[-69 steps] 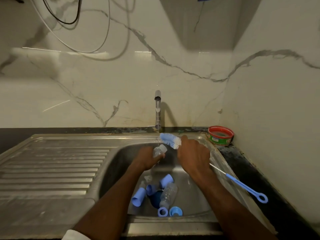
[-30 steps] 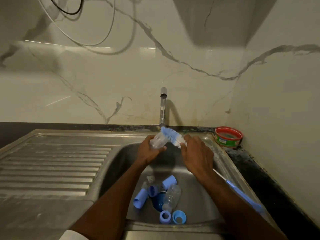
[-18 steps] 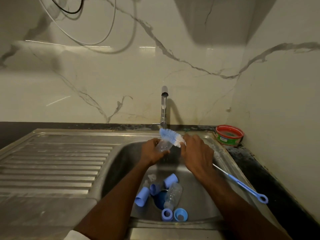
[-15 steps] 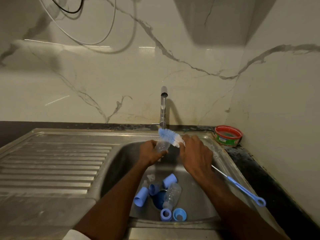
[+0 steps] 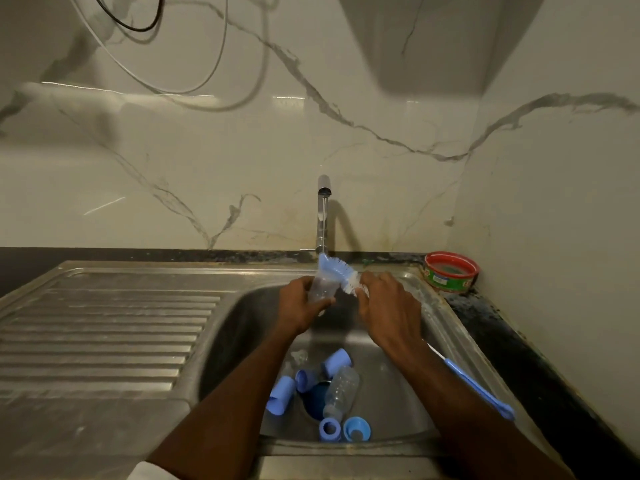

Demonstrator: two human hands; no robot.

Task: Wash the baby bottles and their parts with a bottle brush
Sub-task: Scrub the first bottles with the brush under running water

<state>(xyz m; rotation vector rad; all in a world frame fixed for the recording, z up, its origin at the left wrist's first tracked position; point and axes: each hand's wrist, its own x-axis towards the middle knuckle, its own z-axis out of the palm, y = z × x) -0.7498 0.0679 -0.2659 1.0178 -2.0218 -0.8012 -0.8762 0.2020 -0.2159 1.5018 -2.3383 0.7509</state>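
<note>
Brush head (image 5: 337, 273) now crosses the clear bottle's (image 5: 322, 289) top under the tap stream; 0.5 s ago it sat just above. Left hand (image 5: 299, 308) grips the bottle, right hand (image 5: 388, 308) clamps the brush, over the sink's (image 5: 446, 308) back edge. Red tub (image 5: 451, 271) label unreadable.

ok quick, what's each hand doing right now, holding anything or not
Left hand: grips the clear baby bottle over the sink.
Right hand: grips the bottle brush just below its bristles.
</note>
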